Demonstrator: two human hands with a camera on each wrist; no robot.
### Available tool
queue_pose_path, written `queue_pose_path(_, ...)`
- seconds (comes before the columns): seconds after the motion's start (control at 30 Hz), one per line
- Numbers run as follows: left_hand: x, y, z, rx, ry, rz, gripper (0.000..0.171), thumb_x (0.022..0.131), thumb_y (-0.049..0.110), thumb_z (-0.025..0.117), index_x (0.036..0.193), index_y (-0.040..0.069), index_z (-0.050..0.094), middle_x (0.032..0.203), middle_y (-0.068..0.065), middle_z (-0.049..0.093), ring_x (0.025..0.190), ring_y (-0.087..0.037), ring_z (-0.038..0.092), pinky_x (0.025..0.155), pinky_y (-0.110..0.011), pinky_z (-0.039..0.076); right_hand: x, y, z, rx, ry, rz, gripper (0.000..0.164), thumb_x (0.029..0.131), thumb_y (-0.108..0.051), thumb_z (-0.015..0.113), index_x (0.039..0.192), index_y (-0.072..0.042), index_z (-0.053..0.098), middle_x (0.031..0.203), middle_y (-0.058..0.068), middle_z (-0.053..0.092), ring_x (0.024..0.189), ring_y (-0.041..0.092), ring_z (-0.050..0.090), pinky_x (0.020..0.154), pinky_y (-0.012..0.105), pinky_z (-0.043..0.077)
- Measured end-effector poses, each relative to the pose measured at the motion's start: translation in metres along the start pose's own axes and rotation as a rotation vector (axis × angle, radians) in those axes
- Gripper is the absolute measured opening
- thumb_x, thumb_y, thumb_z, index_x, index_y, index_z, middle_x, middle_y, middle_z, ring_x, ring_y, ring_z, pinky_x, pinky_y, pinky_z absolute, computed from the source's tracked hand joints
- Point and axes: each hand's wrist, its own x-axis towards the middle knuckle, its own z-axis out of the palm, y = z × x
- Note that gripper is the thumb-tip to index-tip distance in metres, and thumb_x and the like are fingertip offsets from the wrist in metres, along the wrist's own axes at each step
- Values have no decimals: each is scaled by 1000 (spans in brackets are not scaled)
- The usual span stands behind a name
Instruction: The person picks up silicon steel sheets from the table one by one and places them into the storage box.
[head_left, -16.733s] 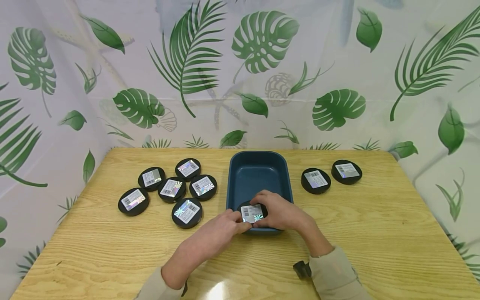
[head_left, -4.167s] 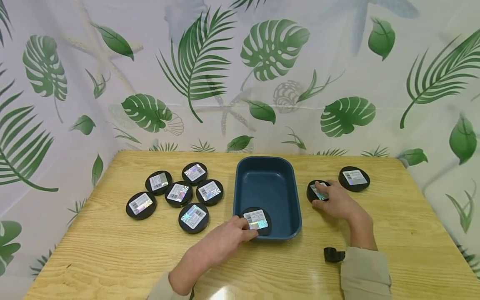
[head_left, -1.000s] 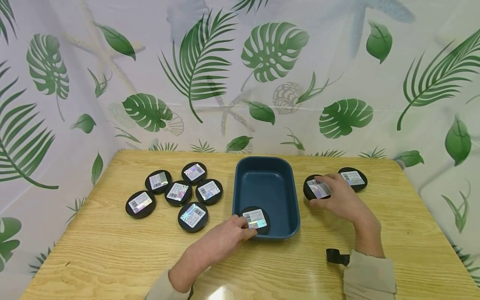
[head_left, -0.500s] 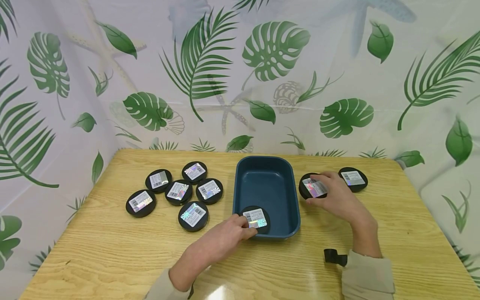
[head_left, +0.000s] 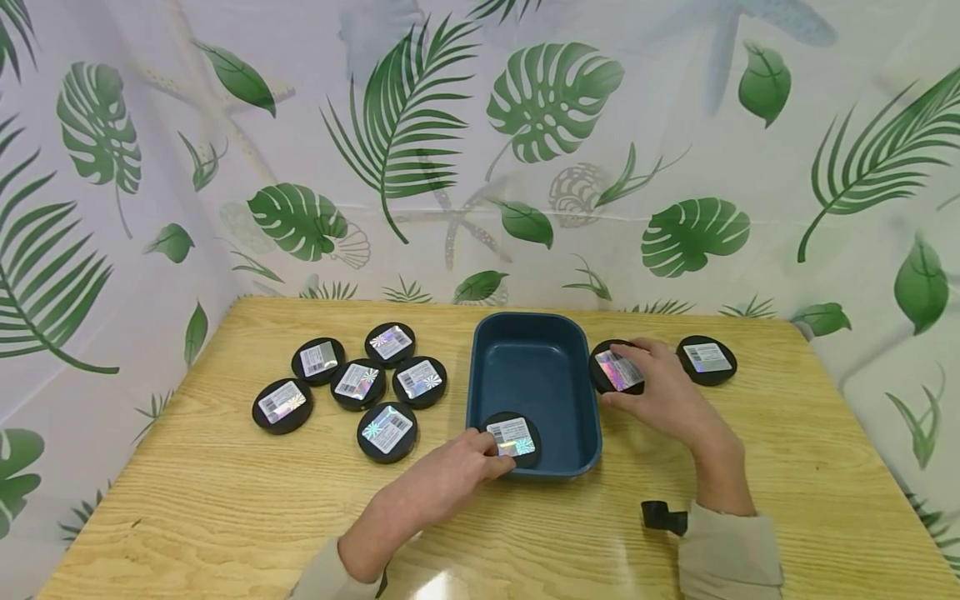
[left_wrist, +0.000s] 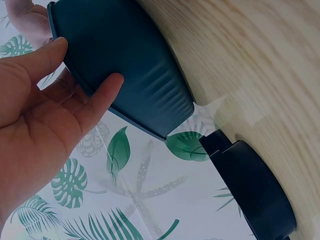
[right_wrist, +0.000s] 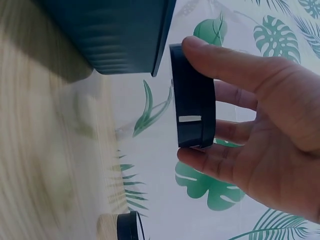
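Observation:
My right hand holds a flat round black case with a white, shimmering label, right by the bin's right rim. In the right wrist view thumb and fingers pinch this case by its edge, raised above the table. The dark blue rectangular bin stands mid-table. Its near left corner is gripped by my left hand, fingers over the rim. Inside the bin, next to those fingertips, lies another labelled black case. The left wrist view shows the thumb and a finger against the bin's outer wall.
On the table left of the bin, several similar cases lie grouped, the nearest case lowest. One more case sits at the back right, behind my right hand. A leaf-patterned cloth hangs behind the table.
Over the last second my right hand has carried its case leftward, up to the bin's rim. Earlier that case lay on the table right of the bin. The left hand stays at the bin's corner.

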Motion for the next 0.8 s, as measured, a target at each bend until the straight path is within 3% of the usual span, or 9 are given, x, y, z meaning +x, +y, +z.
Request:
queue_pose_path(0.4, 1, 0, -1, -10, -15, -9, 28, 93, 4, 65, 115, 20, 73, 102, -2, 63, 90, -15, 55, 79, -21, 50, 6, -12, 9, 27, 77, -70, 68, 84, -14, 80, 141, 4, 49, 146, 34, 33, 131, 53, 34, 102, 63, 38)
queue_pose_path(0.8, 1, -1, -1, -1, -23, -2, 27, 94, 5, 66, 115, 20, 72, 103, -2, 64, 92, -15, 56, 81, -21, 50, 12, -24, 20, 72, 94, -122, 67, 84, -9, 79, 142, 3, 49, 147, 32, 32, 133, 49, 33, 100, 61, 42)
